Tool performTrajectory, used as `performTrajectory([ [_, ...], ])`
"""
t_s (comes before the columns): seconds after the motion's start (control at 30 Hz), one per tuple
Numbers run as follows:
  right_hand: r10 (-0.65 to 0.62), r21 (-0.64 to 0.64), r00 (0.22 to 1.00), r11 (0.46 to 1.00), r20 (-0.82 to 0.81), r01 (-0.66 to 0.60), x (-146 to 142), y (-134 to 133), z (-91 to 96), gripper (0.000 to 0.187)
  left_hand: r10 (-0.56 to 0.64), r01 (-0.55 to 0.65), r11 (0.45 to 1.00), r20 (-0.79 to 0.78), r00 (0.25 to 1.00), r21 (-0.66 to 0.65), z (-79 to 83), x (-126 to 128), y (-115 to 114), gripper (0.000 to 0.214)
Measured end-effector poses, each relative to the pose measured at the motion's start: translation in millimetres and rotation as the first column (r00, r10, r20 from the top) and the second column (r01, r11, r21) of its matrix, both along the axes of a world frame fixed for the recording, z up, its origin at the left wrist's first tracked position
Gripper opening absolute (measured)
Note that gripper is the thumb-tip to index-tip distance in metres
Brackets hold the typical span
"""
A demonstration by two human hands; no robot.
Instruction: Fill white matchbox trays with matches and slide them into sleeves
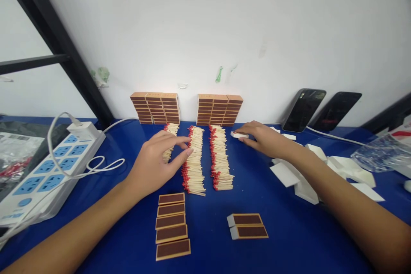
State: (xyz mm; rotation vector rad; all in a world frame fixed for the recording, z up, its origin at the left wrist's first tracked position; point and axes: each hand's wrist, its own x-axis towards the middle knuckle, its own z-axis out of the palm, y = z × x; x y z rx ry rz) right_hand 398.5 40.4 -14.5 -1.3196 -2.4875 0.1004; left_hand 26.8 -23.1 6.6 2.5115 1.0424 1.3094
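Observation:
Two neat columns of red-headed matches (194,162) and more matches (221,160) lie in the middle of the blue table. A third column of matches (168,154) is partly hidden behind my left hand (160,154). Its thumb and fingers are curled around match heads at the left side of the middle column, a small bunch between the tips. My right hand (258,137) pinches a small white matchbox tray (239,135) at its right end, near the wall. Whether that tray holds anything is hidden.
Stacked matchboxes (157,109) and more matchboxes (220,110) stand against the wall. Matchbox sleeves (171,221) line the near left; two matchboxes (248,225) lie right. White trays (306,188), phones (303,110) and a plastic bottle (382,154) are at right, a power strip (53,171) left.

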Motion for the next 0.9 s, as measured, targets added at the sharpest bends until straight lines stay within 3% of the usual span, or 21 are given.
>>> performTrajectory([
  [0.23, -0.050, 0.029, 0.999, 0.998, -0.019, 0.050, -6.4, 2.5, -0.8, 0.031, -0.013, 0.013, 1.000, 0.012, 1.000, 0.003, 0.0, 0.6, 0.3, 0.022],
  [0.5, -0.150, 0.008, 0.975, 0.988, -0.162, 0.154, -15.1, 14.9, -1.6, 0.030, -0.011, 0.011, 1.000, 0.035, 0.999, 0.003, 0.6, -0.2, -1.2, 0.023],
  [0.9, -0.188, 0.001, 0.968, 0.982, -0.166, 0.191, -11.6, 28.9, -10.2, 0.035, -0.006, 0.005, 1.000, 0.039, 0.999, 0.019, -1.1, -2.2, 1.8, 0.019],
])
